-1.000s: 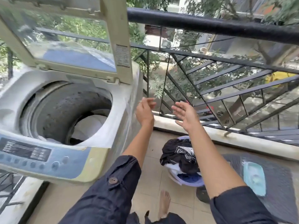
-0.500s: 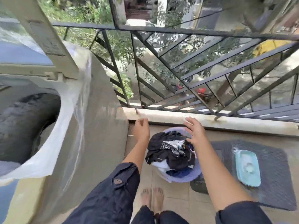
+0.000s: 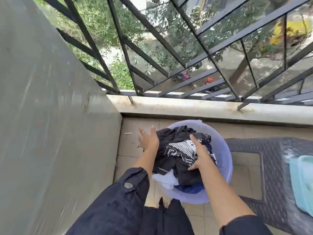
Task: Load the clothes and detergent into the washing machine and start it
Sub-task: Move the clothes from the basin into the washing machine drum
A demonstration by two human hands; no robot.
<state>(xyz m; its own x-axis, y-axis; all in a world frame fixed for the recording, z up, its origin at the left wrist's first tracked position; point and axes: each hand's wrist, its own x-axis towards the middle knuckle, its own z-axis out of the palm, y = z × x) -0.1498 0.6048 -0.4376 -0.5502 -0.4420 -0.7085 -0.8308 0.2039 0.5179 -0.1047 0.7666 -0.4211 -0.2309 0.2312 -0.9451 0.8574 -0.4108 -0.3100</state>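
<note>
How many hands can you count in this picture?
2. The left hand is at the left edge of the clothes in the basin; the right hand rests on top of them.

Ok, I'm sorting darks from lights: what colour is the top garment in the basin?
The garment is black with white striped lettering; head view shows it.

Soft daylight comes through the far railing (image 3: 169,48), while edges curve and the right side is blurred.

Single head-worn wide-angle view, tilted steeply down along both forearms (image 3: 218,192). Close at centre frame: laundry basin (image 3: 225,150). At left, blurred, washing machine side (image 3: 50,116) fills edge; balcony railing (image 3: 169,56) spans top.
</note>
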